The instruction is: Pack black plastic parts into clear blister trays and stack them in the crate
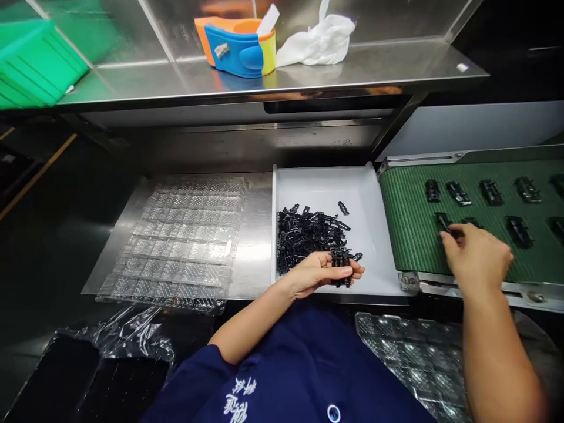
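Several small black plastic parts (341,271) lie side by side in my left hand (315,273), its fingers closed around them. This hand is over the front of a white tray (370,229), where a heap of similar black parts (308,235) is piled toward the left. Over the green conveyor belt (409,235), the fingertips of my right hand (478,255) pinch a small black part (443,222) near the belt's left end. Part of what it grips is hidden by the fingers. Rows of black car-shaped pieces (491,192) sit on the belt around that hand.
Stacked clear plastic trays (176,241) rest on the metal table at left. More clear trays (414,352) lie below the belt. A metal shelf (388,61) above holds a green bin (39,64), a blue-orange-yellow holder (240,50) and a white crumpled bag (324,41).
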Demonstrator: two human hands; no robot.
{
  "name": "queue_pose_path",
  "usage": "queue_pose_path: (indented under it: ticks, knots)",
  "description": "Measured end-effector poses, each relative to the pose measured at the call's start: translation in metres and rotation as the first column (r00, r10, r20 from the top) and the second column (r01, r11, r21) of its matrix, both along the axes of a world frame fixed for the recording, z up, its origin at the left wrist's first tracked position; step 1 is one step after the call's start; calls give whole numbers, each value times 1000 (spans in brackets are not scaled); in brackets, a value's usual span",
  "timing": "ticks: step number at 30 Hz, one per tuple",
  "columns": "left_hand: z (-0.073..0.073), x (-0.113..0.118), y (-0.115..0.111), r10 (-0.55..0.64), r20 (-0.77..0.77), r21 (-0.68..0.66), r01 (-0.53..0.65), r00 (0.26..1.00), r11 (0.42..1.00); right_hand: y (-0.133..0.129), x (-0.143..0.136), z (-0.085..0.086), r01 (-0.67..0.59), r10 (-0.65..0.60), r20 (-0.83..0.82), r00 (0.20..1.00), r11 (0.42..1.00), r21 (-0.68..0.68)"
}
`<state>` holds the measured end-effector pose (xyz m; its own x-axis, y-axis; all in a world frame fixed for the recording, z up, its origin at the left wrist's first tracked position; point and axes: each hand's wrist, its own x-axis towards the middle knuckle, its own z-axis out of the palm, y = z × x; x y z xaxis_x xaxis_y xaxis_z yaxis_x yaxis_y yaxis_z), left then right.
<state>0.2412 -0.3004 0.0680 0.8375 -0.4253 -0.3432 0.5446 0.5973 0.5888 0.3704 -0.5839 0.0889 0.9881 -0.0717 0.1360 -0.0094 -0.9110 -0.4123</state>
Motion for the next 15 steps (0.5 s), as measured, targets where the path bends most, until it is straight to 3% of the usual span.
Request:
queue_pose_path:
  ticks: [2, 4, 6, 7, 8, 12, 15]
  knots:
    - [1, 4, 4, 29, -11, -4, -29, 1000, 1000, 9, -16, 9, -80, 82, -39, 996, 995, 63]
    - [1, 5, 11, -1, -24, 9, 2, 1000, 1000, 27, -39, 21, -291, 330, -169, 929, 931, 222]
    - [0, 5, 19, -104, -29, 32, 105, 994, 994, 50, -61, 33, -506, 637, -274, 721, 753, 420]
    - [0, 4, 23, -158, -28, 46, 159, 987, 986, 61, -69, 36, -564, 730, -288, 620, 670, 484]
    - [-1, 3, 27, -200, -29, 61, 202, 979, 978, 71, -76, 38, -591, 769, -288, 571, 629, 505]
    - [-5, -6, 37, -216, -46, 102, 219, 975, 970, 98, -87, 30, -550, 673, -216, 708, 717, 428]
    - [-7, -13, 40, -220, -45, 84, 223, 974, 971, 110, -92, 21, -524, 634, -127, 763, 721, 452]
